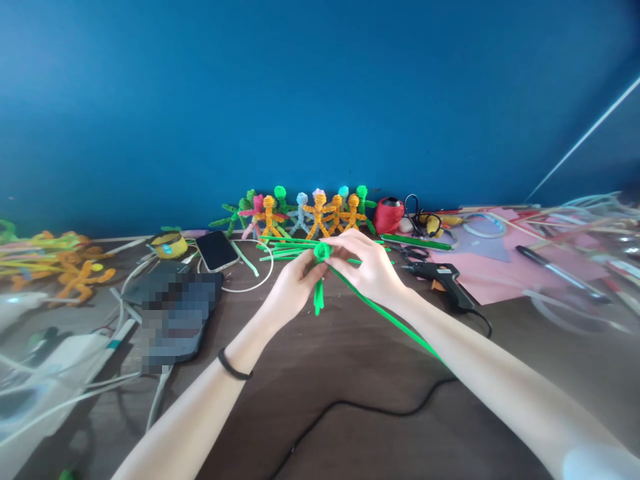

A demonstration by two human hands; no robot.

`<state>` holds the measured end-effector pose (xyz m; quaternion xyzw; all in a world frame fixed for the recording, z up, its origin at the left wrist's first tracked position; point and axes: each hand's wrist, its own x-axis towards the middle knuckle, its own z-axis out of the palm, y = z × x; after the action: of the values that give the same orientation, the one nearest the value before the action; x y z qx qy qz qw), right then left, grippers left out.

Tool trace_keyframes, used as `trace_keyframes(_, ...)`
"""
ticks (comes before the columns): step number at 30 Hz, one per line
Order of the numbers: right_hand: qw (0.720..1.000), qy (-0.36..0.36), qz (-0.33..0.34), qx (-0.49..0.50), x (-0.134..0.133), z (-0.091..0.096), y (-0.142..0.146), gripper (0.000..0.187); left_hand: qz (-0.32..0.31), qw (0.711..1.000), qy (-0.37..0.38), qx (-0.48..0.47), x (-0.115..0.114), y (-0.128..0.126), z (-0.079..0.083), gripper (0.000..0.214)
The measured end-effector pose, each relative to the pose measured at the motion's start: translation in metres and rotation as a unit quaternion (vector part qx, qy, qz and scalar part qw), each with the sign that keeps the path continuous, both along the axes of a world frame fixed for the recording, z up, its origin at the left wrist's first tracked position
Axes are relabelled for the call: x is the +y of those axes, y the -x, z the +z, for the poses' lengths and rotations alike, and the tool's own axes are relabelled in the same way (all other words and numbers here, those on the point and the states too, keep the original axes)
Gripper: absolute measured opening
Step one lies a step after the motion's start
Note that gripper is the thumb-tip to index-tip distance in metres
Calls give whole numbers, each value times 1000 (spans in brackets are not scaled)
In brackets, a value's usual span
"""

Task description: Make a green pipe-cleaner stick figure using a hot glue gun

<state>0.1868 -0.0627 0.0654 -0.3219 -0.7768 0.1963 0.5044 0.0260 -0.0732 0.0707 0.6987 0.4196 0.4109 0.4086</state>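
Between my two hands is a green pipe-cleaner figure (323, 251), with a coiled round top and a short folded part hanging below. My left hand (299, 275) pinches it from the left. The fingers of my right hand (364, 262) close on its other side, where a long green pipe cleaner (393, 319) trails off down to the right, under my forearm. Behind my hands lie several loose green pipe cleaners (285, 250). Finished-looking pipe-cleaner figures in orange, green, blue and pink, such as an orange figure (320, 212), stand against the blue wall.
On the right are a black glue gun (447, 283), scissors (413, 253), a red spool (389, 215) and pink paper (485, 273). To the left lie a phone (217, 251), yellow tape (169, 245), a blurred dark device (183, 320) and white cables. A black cord (345, 403) crosses the table's front.
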Motion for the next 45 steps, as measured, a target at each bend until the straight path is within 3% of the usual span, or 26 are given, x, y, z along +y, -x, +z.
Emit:
trace_keyframes(3,998,-62,-16,-23,0,-1,0,17,16,999,-2,33,-5,-1,7,22)
trace_keyframes(9,991,-119,-29,-45,0,-6,2,17,27,999,12,35,-11,-2,14,30)
trace_keyframes(19,986,-145,-40,-65,-3,-10,6,18,42,997,8,57,-10,-3,9,30)
trace_keyframes(23,997,-66,-3,-34,-3,-1,3,20,20,999,28,-8,-5,0,7,24)
trace_keyframes(29,991,110,18,78,-2,15,-8,21,-38,979,139,-145,7,12,0,23)
trace_keyframes(34,990,119,30,63,2,13,-8,18,-81,963,173,-189,8,13,-5,23)
trace_keyframes(41,965,259,39,10,1,10,-5,28,17,983,121,-140,11,9,-10,17)
trace_keyframes(45,965,251,41,-67,2,5,-1,23,59,989,89,-101,14,5,-14,9)
